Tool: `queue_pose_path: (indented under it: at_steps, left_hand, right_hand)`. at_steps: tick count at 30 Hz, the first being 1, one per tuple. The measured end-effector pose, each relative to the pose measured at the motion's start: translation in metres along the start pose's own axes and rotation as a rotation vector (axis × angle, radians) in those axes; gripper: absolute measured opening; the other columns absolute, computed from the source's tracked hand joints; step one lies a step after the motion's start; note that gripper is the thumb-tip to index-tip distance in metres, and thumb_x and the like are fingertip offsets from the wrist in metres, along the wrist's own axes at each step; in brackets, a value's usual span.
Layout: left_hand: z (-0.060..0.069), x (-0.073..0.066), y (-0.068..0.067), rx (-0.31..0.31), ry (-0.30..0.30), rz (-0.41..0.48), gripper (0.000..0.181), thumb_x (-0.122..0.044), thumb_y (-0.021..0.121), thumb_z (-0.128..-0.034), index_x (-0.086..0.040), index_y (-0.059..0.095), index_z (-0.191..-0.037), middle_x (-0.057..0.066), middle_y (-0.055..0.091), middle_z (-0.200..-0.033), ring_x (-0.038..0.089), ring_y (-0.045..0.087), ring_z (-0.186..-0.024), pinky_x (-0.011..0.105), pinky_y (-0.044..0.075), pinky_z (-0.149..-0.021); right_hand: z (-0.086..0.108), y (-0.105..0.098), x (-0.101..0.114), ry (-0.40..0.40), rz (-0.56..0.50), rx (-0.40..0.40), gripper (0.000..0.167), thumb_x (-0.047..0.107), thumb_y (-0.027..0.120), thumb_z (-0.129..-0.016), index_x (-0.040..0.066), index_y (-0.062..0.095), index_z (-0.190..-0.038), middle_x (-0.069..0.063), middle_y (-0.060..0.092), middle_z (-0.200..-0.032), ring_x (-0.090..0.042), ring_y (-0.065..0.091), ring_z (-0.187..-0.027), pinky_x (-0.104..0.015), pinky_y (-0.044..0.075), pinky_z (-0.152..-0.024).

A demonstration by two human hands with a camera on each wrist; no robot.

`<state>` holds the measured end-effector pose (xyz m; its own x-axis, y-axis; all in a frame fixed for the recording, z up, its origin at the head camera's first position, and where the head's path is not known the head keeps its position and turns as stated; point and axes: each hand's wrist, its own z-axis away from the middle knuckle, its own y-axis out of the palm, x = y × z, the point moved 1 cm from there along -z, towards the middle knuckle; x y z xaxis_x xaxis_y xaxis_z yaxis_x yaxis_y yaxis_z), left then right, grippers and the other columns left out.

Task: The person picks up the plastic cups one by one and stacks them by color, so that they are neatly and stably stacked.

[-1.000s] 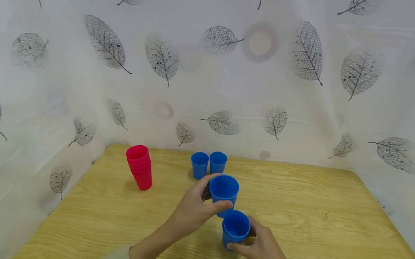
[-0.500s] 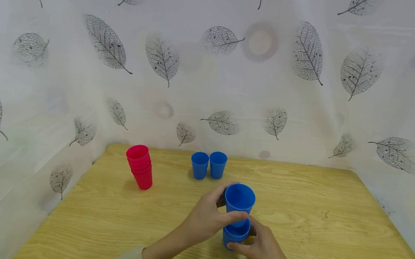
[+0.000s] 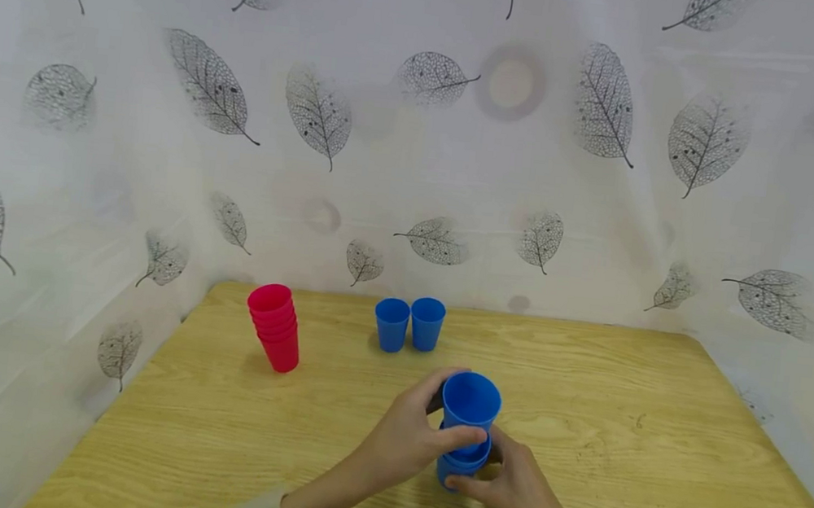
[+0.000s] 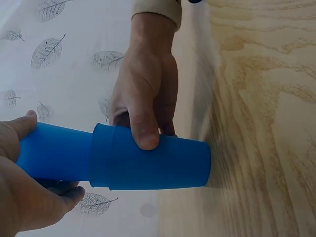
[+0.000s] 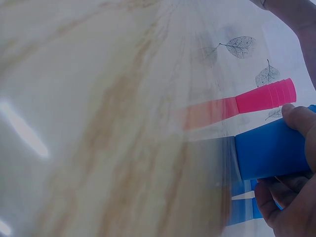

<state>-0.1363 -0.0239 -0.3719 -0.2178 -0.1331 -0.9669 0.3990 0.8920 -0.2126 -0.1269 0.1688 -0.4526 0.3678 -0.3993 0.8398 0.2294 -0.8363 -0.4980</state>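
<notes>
My left hand [image 3: 408, 430] grips a blue cup [image 3: 472, 399] by its side, thumb across the front. The lower end of that cup sits inside the mouth of a short stack of blue cups [image 4: 158, 165], as the left wrist view shows. Around this stack my right hand [image 3: 513, 481] curls, its thumb on the near side. The stack stands upright on the table. In the right wrist view, only part of the stack [image 5: 271, 148] and the fingers show.
A stack of several red cups [image 3: 278, 331] stands at the back left of the wooden table [image 3: 617, 438]. Two blue cups, a left one [image 3: 391, 326] and a right one [image 3: 426, 325], stand side by side near the back edge. A leaf-print curtain [image 3: 415, 165] hangs behind.
My left hand has carried its blue cup to the right and down, into the stack's mouth. The right hand and the stack have stayed in place.
</notes>
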Motion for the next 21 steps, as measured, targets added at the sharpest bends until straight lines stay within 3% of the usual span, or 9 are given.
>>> queue_pose_path:
  at_steps: [21]
  left_hand:
    - [0.005, 0.0098, 0.003, 0.001, -0.044, 0.0, 0.069, -0.024, 0.082, -0.0916, -0.008, 0.048, -0.15, 0.009, 0.057, -0.146, 0.033, 0.05, -0.139, 0.057, 0.04, -0.115]
  right_hand:
    - [0.0005, -0.0005, -0.0007, 0.004, -0.015, 0.007, 0.062, 0.028, 0.088, -0.085, 0.0, 0.06, -0.132, -0.013, 0.071, -0.121, -0.017, 0.072, -0.102, -0.027, 0.059, -0.083]
